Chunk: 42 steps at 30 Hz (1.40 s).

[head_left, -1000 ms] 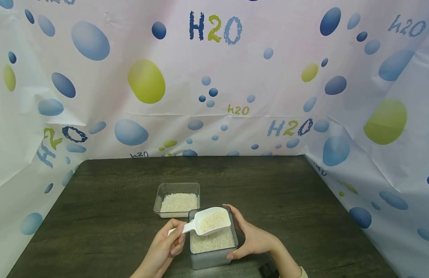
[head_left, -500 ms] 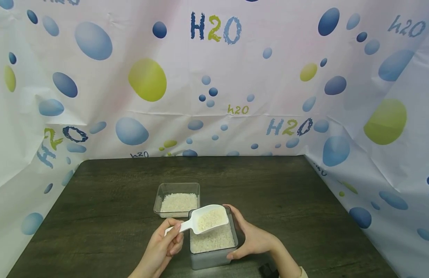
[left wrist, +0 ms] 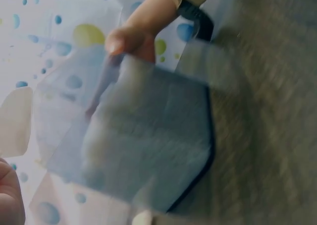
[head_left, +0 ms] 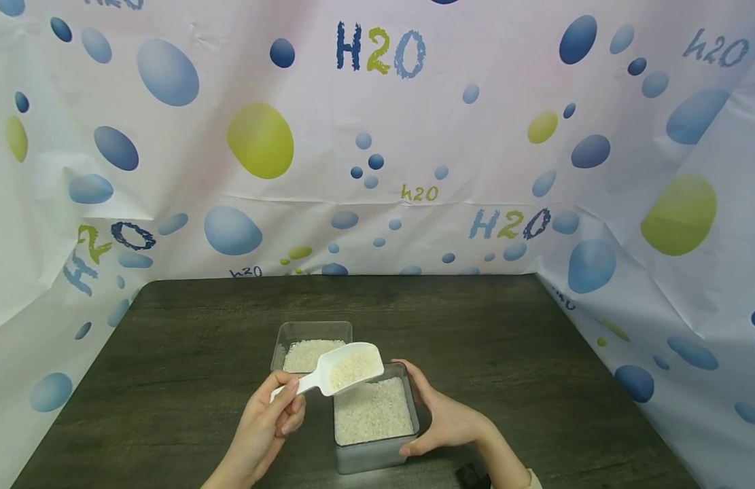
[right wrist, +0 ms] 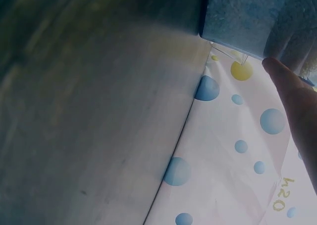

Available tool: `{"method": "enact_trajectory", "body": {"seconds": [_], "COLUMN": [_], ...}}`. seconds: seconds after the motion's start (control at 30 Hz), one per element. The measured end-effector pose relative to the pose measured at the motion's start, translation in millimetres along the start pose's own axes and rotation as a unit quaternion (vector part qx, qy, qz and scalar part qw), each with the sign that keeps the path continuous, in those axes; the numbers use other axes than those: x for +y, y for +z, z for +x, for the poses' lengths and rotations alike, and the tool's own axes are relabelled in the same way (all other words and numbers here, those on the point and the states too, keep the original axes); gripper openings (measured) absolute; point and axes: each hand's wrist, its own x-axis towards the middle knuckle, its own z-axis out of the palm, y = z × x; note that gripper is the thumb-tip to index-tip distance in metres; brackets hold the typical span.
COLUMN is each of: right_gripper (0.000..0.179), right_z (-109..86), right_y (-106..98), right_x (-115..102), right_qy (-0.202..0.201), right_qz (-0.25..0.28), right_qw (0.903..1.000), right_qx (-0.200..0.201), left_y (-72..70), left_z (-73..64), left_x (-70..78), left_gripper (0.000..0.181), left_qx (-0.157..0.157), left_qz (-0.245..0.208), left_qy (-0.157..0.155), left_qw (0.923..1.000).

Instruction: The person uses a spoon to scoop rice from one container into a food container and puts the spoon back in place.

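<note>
Compared with the frames a second and half a second back, the white scoop (head_left: 324,375) has been shifted leftward and away from the wearer, from above the middle of the rice bin (head_left: 371,456) to the bin's far-left corner. The left hand (head_left: 261,421) has been carried along with it. A rice load (head_left: 355,367) is kept in the scoop throughout. No change is seen in the bin or in the right hand (head_left: 447,418).

The scoop's handle is pinched between left thumb and fingers, left of the bin; a narrow grip. The blade is pointed to the right of that grip and is held over the bin's far-left corner. In the head view, part of the shallow tray (head_left: 314,330) beyond and left of the bin is covered by it. Whether the bin's rim is touched cannot be told.

The bin is held at its right side by the right hand in a wide grip, thumb at the near end, fingers toward the far corner.

The scoop is plain white, with low side walls and a slim handle; pale grains are spread across the blade. The bin is smoky grey, square and upright, with a darker rim and much rice inside. It is badly blurred in the left wrist view.
</note>
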Motion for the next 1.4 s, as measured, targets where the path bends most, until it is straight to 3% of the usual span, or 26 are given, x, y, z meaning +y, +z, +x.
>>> {"method": "enact_trajectory", "body": {"seconds": [0.13,0.27,0.47,0.67,0.83,0.97,1.1,1.23,1.4], "right_gripper": [0.112,0.111,0.111,0.112,0.111,0.111,0.111,0.111,0.111], "right_z": [-0.3,-0.6,-0.8,-0.9,-0.8,-1.0,-1.4,-1.5,-1.4], "right_y": [0.3,0.1,0.1,0.4,0.4,0.1,0.0,0.1,0.1], "right_x": [0.4,-0.3,-0.9,0.0,-0.6,-1.4,-1.4,-0.6,-0.2], "right_qy": [-0.010,-0.002,-0.001,-0.008,-0.009,-0.002,0.002,0.000,0.001], "right_qz": [0.000,-0.004,-0.009,-0.013,-0.014,-0.011,-0.013,-0.017,-0.019], "right_qw": [0.9999,1.0000,1.0000,0.9999,0.9999,0.9999,0.9999,0.9998,0.9998], "right_qx": [-0.001,0.001,-0.001,-0.004,-0.005,-0.004,-0.004,-0.005,-0.004], "left_y": [-12.9,-31.2,-61.4,-81.9,-89.0,-90.3,-89.1,-87.1,-85.0], "left_z": [5.7,11.1,17.1,19.7,22.7,28.0,34.7,41.9,51.0], "left_x": [10.7,19.1,20.0,15.4,12.7,12.9,15.1,17.7,21.9], "left_gripper": [0.019,0.015,0.011,0.015,0.023,0.028,0.026,0.023,0.024], "left_qx": [0.029,0.071,0.137,0.158,0.168,0.164,0.152,0.130,0.101], "left_qz": [0.026,0.056,0.116,0.167,0.241,0.305,0.348,0.389,0.444], "left_qy": [0.036,0.047,0.016,-0.043,-0.108,-0.136,-0.144,-0.135,-0.125], "left_qw": [0.9986,0.9948,0.9836,0.9723,0.9499,0.9282,0.9138,0.9019,0.8813]}}
